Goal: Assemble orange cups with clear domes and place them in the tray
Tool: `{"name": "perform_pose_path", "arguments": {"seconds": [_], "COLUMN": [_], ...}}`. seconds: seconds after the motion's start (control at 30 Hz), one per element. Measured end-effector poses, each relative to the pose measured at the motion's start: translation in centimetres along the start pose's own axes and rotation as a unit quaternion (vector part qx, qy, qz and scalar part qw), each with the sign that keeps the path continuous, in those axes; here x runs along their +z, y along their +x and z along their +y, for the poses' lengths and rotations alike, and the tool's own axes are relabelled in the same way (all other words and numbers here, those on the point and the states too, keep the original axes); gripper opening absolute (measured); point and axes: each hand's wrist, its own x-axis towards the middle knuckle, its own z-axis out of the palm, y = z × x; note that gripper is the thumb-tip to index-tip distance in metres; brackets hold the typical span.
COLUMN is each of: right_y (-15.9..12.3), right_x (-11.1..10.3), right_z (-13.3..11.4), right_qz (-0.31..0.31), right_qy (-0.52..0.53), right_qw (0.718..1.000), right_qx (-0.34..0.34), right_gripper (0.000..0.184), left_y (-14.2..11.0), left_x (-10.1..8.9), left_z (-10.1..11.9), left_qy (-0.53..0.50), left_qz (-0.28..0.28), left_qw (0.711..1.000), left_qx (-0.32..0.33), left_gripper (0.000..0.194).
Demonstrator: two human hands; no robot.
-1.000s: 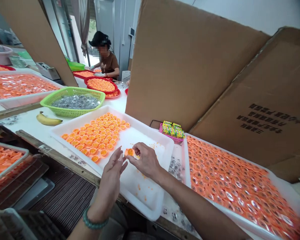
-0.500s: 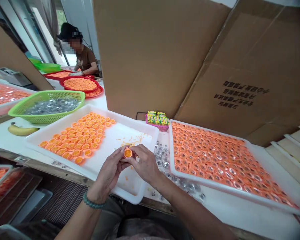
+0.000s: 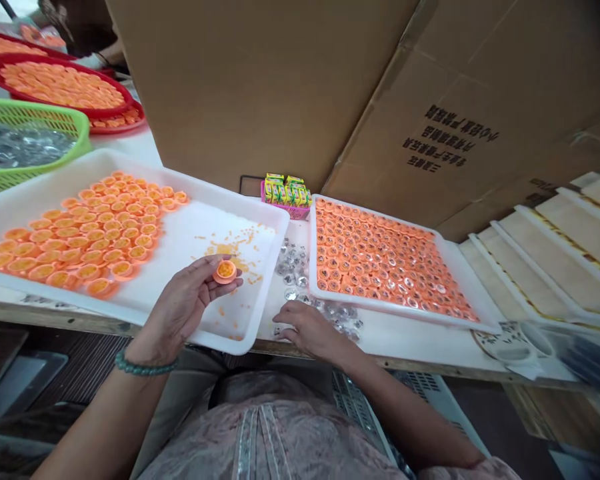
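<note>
My left hand (image 3: pixel 193 290) is closed on a small round orange plastic cup (image 3: pixel 225 271) with a yellow-orange middle, its open face turned up. It hovers above the white tray (image 3: pixel 220 217), which holds many similar orange cups (image 3: pixel 97 230) on its left side and scattered yellow-orange bits (image 3: pixel 235 250). To the right of that tray my right hand (image 3: pixel 307 327) is low over the table, thumb and fingers apart. Small clear dome-like pieces with dark marks (image 3: pixel 291 293) lie beside it, one of them near its fingertips.
A second white tray (image 3: pixel 485 313) holds rows of orange cups with clear tops. Behind stand tall cardboard sheets (image 3: pixel 260 87) and a pink basket (image 3: pixel 299 212) of yellow-green packets. Far left are a green basket (image 3: pixel 80 127), red trays (image 3: pixel 123 100) and a co-worker's arm (image 3: pixel 107 57).
My right hand has left the orange cup and moved right and down to the clear pieces. My left hand keeps the cup. The view has turned downward and right.
</note>
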Motion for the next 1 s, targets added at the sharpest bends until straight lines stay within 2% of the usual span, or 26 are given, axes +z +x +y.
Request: {"name": "perform_pose_path", "arguments": {"seconds": [0.13,0.37,0.57,0.73,0.83,0.9,1.0], "right_y": [0.7,0.0,0.3,1.0,1.0,0.8,0.4], "right_x": [1.7,1.6,3.0,3.4,3.1,2.9,2.3], "right_z": [0.6,0.9,0.6,0.9,0.8,0.7,0.6], "right_qz": [-0.014,0.045,0.019,0.020,0.016,0.026,0.049], "right_qy": [-0.012,-0.040,-0.088,-0.051,-0.020,-0.001,0.050], "right_qw": [1.000,0.998,0.995,0.994,0.990,0.988,0.984], "right_qx": [0.015,0.013,0.035,0.099,0.135,0.151,0.164], "right_gripper": [0.009,0.012,0.007,0.002,0.011,0.016,0.011], "left_y": [-0.1,-0.3,-0.2,-0.3,-0.3,-0.3,-0.3], "left_x": [0.1,0.4,0.3,0.3,0.4,0.4,0.4], "left_z": [-0.1,-0.2,-0.2,-0.2,-0.2,-0.2,-0.1], "left_qy": [0.020,0.049,0.051,0.054,0.051,0.054,0.052], "left_qz": [0.011,0.017,0.028,0.026,0.032,0.026,0.018], "left_qw": [1.000,0.998,0.997,0.998,0.997,0.997,0.998], "left_qx": [0.016,0.040,0.042,0.038,0.040,0.039,0.039], "left_gripper": [0.017,0.018,0.019,0.022,0.023,0.024,0.023]}}
